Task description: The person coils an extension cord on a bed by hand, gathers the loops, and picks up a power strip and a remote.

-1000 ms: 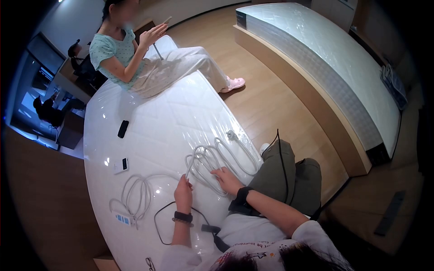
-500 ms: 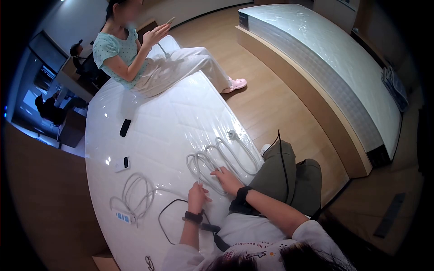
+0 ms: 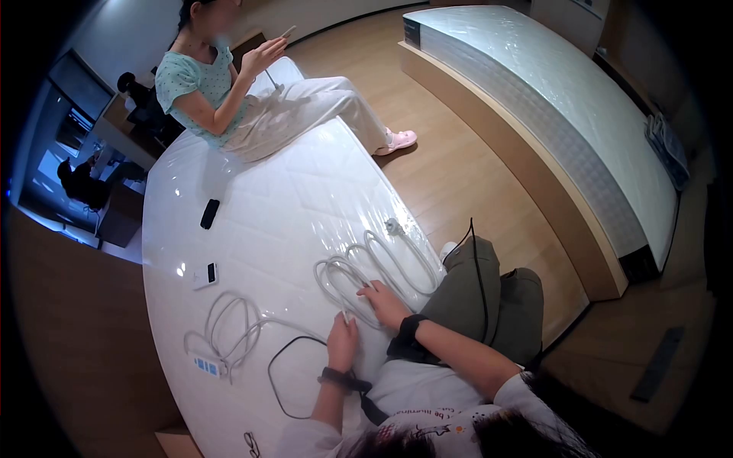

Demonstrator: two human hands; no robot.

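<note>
A long pale grey cable (image 3: pixel 328 278) lies in loops on the plastic-wrapped mattress (image 3: pixel 267 206). My left hand (image 3: pixel 343 336) is closed on a stretch of it, just below the loops. My right hand (image 3: pixel 383 304) rests at the right side of the same loops, its fingers pressed on the cable. The cable's plug (image 3: pixel 392 227) lies near the mattress edge. From my left hand the cable runs left to a second coil, beside a white power strip (image 3: pixel 208 367). A thin black cord (image 3: pixel 269 372) curves next to my left wrist.
A person (image 3: pixel 200 91) sits on the mattress's far side holding a phone (image 3: pixel 289 31). A black object (image 3: pixel 209 214), a small white device (image 3: pixel 206 275) and glasses (image 3: pixel 251 444) lie on the left. Another wrapped mattress (image 3: pixel 534 84) stands across the floor. Two people are in the background.
My left hand has moved right and down, toward my body, drawing its stretch of cable along. My right hand has stayed in place at the loops.
</note>
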